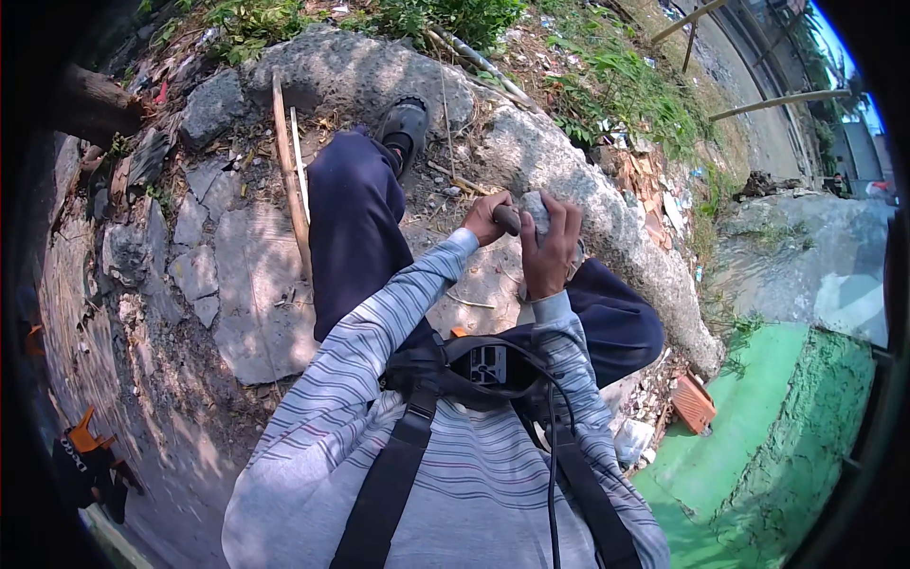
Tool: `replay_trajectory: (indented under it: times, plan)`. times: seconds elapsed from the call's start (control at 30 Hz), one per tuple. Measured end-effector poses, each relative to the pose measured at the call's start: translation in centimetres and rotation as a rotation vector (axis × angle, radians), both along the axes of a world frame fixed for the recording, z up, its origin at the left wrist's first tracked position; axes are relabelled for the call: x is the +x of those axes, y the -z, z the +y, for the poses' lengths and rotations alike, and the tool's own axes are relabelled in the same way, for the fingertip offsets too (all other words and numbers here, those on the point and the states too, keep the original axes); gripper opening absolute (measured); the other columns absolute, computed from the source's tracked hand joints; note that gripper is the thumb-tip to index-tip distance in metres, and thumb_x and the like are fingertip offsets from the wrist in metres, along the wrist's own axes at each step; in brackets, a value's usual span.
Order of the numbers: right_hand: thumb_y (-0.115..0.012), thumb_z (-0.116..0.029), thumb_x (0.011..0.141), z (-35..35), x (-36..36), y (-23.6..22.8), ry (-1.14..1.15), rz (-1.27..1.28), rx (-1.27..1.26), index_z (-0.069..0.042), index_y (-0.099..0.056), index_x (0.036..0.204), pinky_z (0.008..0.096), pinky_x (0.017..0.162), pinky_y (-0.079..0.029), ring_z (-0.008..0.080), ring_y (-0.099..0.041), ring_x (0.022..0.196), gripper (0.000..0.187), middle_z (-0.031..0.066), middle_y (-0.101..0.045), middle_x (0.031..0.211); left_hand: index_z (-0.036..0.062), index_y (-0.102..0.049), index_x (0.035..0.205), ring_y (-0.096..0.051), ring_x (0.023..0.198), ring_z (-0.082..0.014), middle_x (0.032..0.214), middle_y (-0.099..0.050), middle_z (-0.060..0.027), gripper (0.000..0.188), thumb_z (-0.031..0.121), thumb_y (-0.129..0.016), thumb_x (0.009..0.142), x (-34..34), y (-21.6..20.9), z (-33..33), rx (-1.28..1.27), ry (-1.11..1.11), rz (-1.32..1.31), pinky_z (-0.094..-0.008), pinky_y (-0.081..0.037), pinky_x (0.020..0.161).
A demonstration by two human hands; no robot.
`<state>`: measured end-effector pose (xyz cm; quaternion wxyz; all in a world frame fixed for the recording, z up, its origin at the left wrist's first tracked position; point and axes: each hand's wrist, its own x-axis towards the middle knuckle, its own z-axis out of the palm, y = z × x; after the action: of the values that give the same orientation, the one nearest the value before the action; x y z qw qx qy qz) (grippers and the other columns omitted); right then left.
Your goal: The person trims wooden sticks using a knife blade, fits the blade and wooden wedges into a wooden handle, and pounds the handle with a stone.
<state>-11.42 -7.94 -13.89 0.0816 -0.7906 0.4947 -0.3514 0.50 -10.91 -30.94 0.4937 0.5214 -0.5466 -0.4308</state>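
Observation:
My left hand (486,218) is closed around a dark brown piece with a blunt, rounded end (507,220); it looks like a handle, and the rest is hidden by my fingers or too small to tell. Beside it, my right hand (552,251) grips a pale grey stone (536,211) between thumb and fingers. Handle end and stone are close together; whether they touch I cannot tell. Both hands are above the ground between my bent knees, in front of a long rough concrete slab (540,147).
A long wooden stick (288,180) and a thinner pale one (300,166) lie left of my leg. Broken paving slabs (251,294) cover the left. An orange-brown brick (694,403) lies right, by a green-painted surface (773,379). An open black waist bag (455,365) is at my lap.

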Motion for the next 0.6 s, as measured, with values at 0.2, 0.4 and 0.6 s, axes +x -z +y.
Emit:
replay_trajectory:
  times: [0.2,0.4,0.6]
  plan:
    - [-0.065,-0.029,0.1,-1.5,0.6,-0.2,-0.002,-0.156,0.119,-0.001,-0.061,0.129,0.0434,0.093,-0.047,0.0346,-0.061,0.105,0.04,0.0176,-0.062,0.114,0.0061,-0.054,0.085,-0.057,0.071,-0.0188,0.075,-0.06,-0.0092,0.028,0.016,-0.079,0.079,0.1,1.3,0.3,0.064,-0.018,0.005,-0.0364,-0.048,0.067]
    - [-0.064,-0.03,0.101,-2.5,1.3,-3.6,0.031,-0.209,0.119,-0.001,-0.06,0.134,0.0413,0.095,-0.046,0.0316,-0.06,0.105,0.044,0.0174,-0.06,0.112,0.0064,-0.054,0.084,-0.058,0.069,-0.0223,0.074,-0.06,-0.01,0.026,0.014,-0.077,0.078,0.9,0.8,-0.9,0.001,-0.075,-0.017,-0.0368,-0.048,0.067]
    - [-0.074,-0.026,0.084,-2.3,0.5,1.8,0.038,0.029,0.311,-0.012,-0.066,0.122,0.0434,0.076,-0.054,0.0324,-0.064,0.089,0.041,0.0146,-0.054,0.105,0.0044,-0.059,0.085,-0.067,0.074,-0.0338,0.078,-0.066,-0.0158,0.028,0.02,-0.079,0.074,0.5,0.1,-1.1,0.002,-0.039,-0.134,-0.0416,-0.052,0.068]
